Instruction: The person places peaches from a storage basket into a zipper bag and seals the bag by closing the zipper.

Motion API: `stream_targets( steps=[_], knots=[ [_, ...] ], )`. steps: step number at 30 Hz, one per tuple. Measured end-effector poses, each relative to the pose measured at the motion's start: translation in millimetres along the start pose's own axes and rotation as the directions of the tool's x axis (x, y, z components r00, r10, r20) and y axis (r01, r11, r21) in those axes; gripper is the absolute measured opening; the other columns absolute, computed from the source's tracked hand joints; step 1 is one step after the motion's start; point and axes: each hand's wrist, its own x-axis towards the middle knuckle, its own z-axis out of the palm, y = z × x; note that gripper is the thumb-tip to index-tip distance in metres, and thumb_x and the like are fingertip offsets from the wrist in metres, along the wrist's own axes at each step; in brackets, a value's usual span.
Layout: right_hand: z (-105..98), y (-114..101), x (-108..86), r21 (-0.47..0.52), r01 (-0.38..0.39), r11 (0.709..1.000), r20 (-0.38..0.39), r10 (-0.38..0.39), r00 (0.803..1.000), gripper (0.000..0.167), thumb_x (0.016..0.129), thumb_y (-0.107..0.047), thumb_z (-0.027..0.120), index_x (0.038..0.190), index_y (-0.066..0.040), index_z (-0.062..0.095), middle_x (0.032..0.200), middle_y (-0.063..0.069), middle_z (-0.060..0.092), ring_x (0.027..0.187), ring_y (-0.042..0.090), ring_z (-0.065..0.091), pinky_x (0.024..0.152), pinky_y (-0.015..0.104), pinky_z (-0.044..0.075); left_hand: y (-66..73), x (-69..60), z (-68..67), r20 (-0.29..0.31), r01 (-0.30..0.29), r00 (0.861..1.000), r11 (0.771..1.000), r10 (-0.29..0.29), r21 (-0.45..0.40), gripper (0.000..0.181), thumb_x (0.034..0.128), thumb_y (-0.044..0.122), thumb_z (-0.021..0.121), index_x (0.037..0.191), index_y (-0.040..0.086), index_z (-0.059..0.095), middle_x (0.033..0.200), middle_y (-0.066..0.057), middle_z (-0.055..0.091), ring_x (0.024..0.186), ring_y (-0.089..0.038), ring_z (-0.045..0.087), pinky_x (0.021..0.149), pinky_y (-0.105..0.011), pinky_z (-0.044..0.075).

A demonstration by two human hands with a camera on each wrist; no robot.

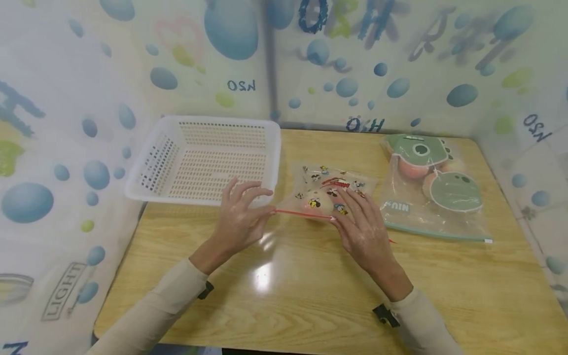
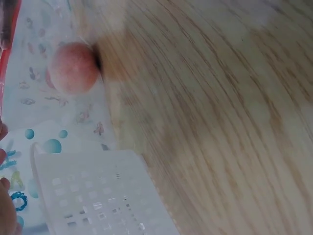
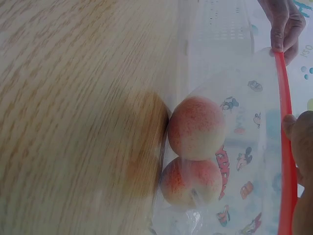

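Observation:
A clear zip bag (image 1: 326, 172) printed with small cartoon figures lies on the table, its red zip strip (image 1: 303, 214) facing the person. Two peaches (image 3: 198, 128) are inside it, side by side in the right wrist view. The left hand (image 1: 241, 214) pinches the left end of the strip between thumb and index finger, other fingers spread. Farther along the same strip, the right hand (image 1: 366, 231) pinches it between thumb and fingers, its fingers lying over the bag. In the left wrist view, one peach (image 2: 73, 68) shows through the plastic and only fingertips appear at the edge.
A white perforated basket (image 1: 204, 121) stands behind the left hand. To the right lies a larger green-printed zip bag (image 1: 435, 224) with several round peach-like fruits in it. Patterned fabric walls (image 1: 310, 74) enclose the wooden table (image 1: 284, 305) at the back and sides.

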Motion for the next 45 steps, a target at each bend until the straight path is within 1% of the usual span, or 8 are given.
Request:
stream_targets(
  steps=[3, 7, 12, 19, 26, 32, 40, 45],
  knots=[
    [0.0, 0.7, -0.8, -0.003, -0.004, 1.000, 0.008, 0.004, 1.000, 0.037, 0.107, -0.024, 0.052, 0.099, 0.005, 0.074, 0.141, 0.025, 0.055, 0.130, 0.046, 0.051, 0.113, 0.061, 0.030, -0.7, -1.3, -0.1, 0.001, 0.031, 1.000, 0.999, -0.031, -0.029, 0.011, 0.0865, 0.019, 0.072, 0.084, 0.012, 0.080, 0.115, -0.010, 0.068, 0.119, -0.036, 0.056, 0.112, -0.068, 0.021],
    [-0.1, 0.9, -1.7, -0.002, -0.015, 1.000, 0.020, 0.015, 1.000, 0.039, 0.108, -0.025, 0.051, 0.101, 0.005, 0.075, 0.142, 0.025, 0.055, 0.130, 0.045, 0.050, 0.113, 0.061, 0.029, -2.0, -2.1, 0.5, 0.000, 0.046, 0.999, 0.998, -0.046, -0.042, 0.012, 0.0870, 0.019, 0.072, 0.085, 0.011, 0.080, 0.116, -0.010, 0.068, 0.119, -0.036, 0.055, 0.112, -0.068, 0.020],
    [-0.1, 0.8, -2.5, 0.001, -0.025, 1.000, 0.025, 0.025, 0.999, 0.040, 0.108, -0.026, 0.050, 0.101, 0.005, 0.074, 0.142, 0.025, 0.055, 0.129, 0.046, 0.051, 0.114, 0.060, 0.028, -1.6, -1.6, 0.6, 0.003, 0.043, 0.999, 0.999, -0.043, -0.028, 0.013, 0.0873, 0.020, 0.072, 0.085, 0.011, 0.080, 0.115, -0.010, 0.069, 0.119, -0.036, 0.055, 0.112, -0.068, 0.019],
    [-0.2, 0.1, -4.5, -0.005, -0.028, 1.000, 0.006, 0.028, 1.000, 0.038, 0.107, -0.025, 0.051, 0.099, 0.004, 0.075, 0.142, 0.024, 0.055, 0.129, 0.045, 0.052, 0.113, 0.061, 0.029, -0.4, -2.2, 0.9, -0.014, 0.037, 0.999, 0.999, -0.037, -0.003, 0.013, 0.0869, 0.021, 0.072, 0.084, 0.011, 0.080, 0.115, -0.009, 0.069, 0.119, -0.036, 0.056, 0.112, -0.069, 0.018],
    [-1.7, 0.5, -9.0, -0.016, -0.040, 0.999, 0.011, 0.040, 0.999, 0.039, 0.108, -0.026, 0.050, 0.096, 0.003, 0.074, 0.144, 0.023, 0.054, 0.128, 0.044, 0.052, 0.113, 0.061, 0.029, 1.5, -4.7, 2.0, -0.022, 0.029, 0.999, 0.999, -0.028, 0.030, 0.013, 0.0867, 0.021, 0.070, 0.082, 0.013, 0.079, 0.114, -0.009, 0.069, 0.118, -0.037, 0.057, 0.109, -0.072, 0.020],
    [-4.0, 1.0, -11.4, -0.038, -0.042, 0.998, 0.021, 0.043, 0.999, 0.040, 0.108, -0.026, 0.049, 0.097, 0.003, 0.074, 0.146, 0.022, 0.053, 0.127, 0.045, 0.053, 0.113, 0.060, 0.030, 2.4, -5.4, 2.8, -0.028, 0.036, 0.999, 0.999, -0.035, 0.024, 0.013, 0.0869, 0.022, 0.070, 0.084, 0.012, 0.079, 0.114, -0.009, 0.068, 0.118, -0.037, 0.057, 0.109, -0.072, 0.019],
    [-4.7, 2.4, -13.1, -0.045, -0.038, 0.998, -0.006, 0.038, 0.999, 0.037, 0.107, -0.025, 0.051, 0.097, 0.003, 0.074, 0.145, 0.022, 0.054, 0.124, 0.046, 0.056, 0.111, 0.060, 0.033, 3.1, -5.1, 3.5, -0.050, 0.014, 0.999, 0.999, -0.013, 0.031, 0.011, 0.0860, 0.020, 0.071, 0.084, 0.012, 0.079, 0.113, -0.008, 0.068, 0.115, -0.037, 0.058, 0.109, -0.073, 0.020],
    [-5.1, 3.7, -14.1, -0.046, -0.041, 0.998, 0.003, 0.041, 0.999, 0.038, 0.108, -0.025, 0.050, 0.097, 0.003, 0.074, 0.144, 0.023, 0.054, 0.125, 0.046, 0.054, 0.112, 0.060, 0.032, 1.4, -6.1, 5.4, -0.077, -0.002, 0.997, 0.999, 0.005, 0.032, 0.012, 0.0861, 0.020, 0.070, 0.083, 0.012, 0.078, 0.111, -0.009, 0.069, 0.112, -0.039, 0.059, 0.108, -0.074, 0.021]
  ],
)
